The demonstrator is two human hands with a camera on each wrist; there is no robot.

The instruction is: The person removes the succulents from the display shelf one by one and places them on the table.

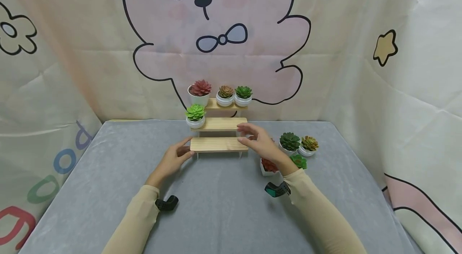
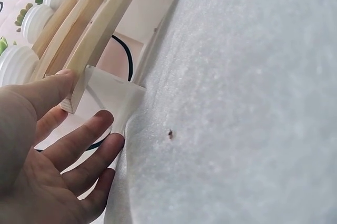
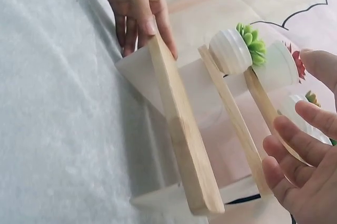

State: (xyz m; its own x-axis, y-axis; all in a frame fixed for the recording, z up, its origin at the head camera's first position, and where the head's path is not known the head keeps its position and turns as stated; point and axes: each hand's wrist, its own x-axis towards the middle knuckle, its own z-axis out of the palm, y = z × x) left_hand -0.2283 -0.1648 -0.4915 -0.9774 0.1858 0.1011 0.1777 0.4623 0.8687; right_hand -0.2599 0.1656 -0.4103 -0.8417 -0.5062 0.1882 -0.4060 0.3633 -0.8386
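Plants (image 1: 225, 98) on stand (image 1: 218, 144), more plants (image 1: 290, 142) right

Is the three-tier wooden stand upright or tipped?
Upright: the pale wooden three-tier stand sits level, with four white-potted succulents standing on it.

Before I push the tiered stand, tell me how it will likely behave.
The stand should feel rigid, its steps being straight wooden boards. It seems fairly light, given its thin white supports. Jolted, it may tip the light-green succulent at its left end.

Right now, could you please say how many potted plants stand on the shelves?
4: the red plant, brown plant and green plant on the top shelf, and the light-green plant at the left end of the middle shelf.
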